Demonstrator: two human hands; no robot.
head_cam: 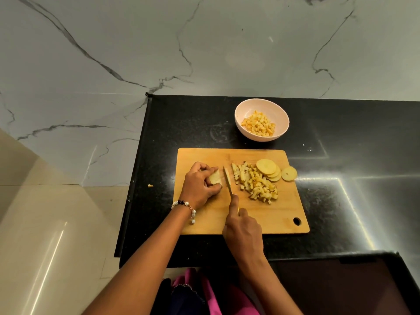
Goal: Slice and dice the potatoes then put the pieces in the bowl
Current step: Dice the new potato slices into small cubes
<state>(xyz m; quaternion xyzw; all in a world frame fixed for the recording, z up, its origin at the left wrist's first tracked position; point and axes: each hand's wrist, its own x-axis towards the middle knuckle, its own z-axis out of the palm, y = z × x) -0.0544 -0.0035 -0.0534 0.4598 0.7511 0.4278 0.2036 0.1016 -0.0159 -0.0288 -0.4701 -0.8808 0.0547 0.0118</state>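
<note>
Wooden cutting board (268, 217) lies on a black countertop (341, 137); all positions are taken from this board.

Left hand (200, 185) sits on the board's left part, fingers curled over a potato piece (214, 177) and pinning it to the wood. Beaded bracelet (185, 206) on that wrist.

Right hand (243, 228) is over the board's near edge, wrapped round the handle of a knife (228, 181), forefinger stretched along the spine. Blade points away from the person and stands just right of the held potato, with a cut slice against it.

Mid-board: a heap of diced potato (259, 185), some strips at its left side. Right of the heap, a fanned stack of round slices (268, 169); one more slice (289, 173) rests at the board's right edge.

Beyond the board's far edge stands a pale bowl (281, 119) (partly filled with diced pieces (258, 126)).

One small scrap (150, 185) lies on the counter left of the board.
</note>
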